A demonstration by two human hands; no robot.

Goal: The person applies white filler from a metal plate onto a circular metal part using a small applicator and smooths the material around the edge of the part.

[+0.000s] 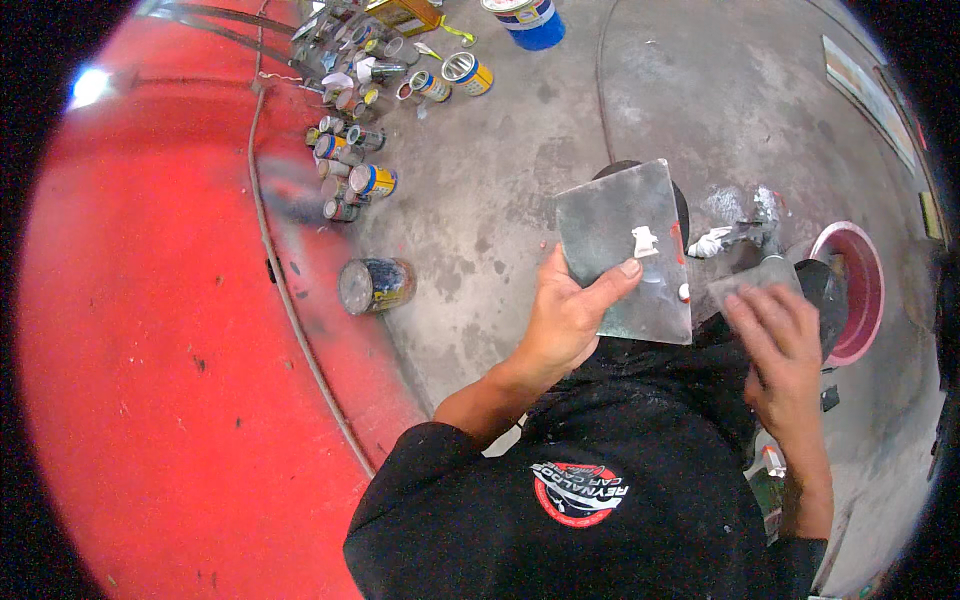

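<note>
My left hand [575, 310] grips a flat grey mixing plate [610, 215] by its lower left edge, the thumb lying on top. On the plate sit a lump of white paste [645, 241], a red smear [678, 243] along the right edge and a small white blob [684, 292] below it. To the right, apart from the plate, my right hand [780, 335] is closed on a thin grey spreader [745, 280]. Its fingers are slightly blurred and lie across the spreader's near side.
A pink round tub [872, 295] stands at my right. White-smeared rags [710, 243] lie on the concrete floor ahead. Many paint cans [372, 180] line the red wall on the left, with a larger can [377, 286] nearer and a blue bucket [535, 25] farther off. A hose [268, 230] runs along the wall.
</note>
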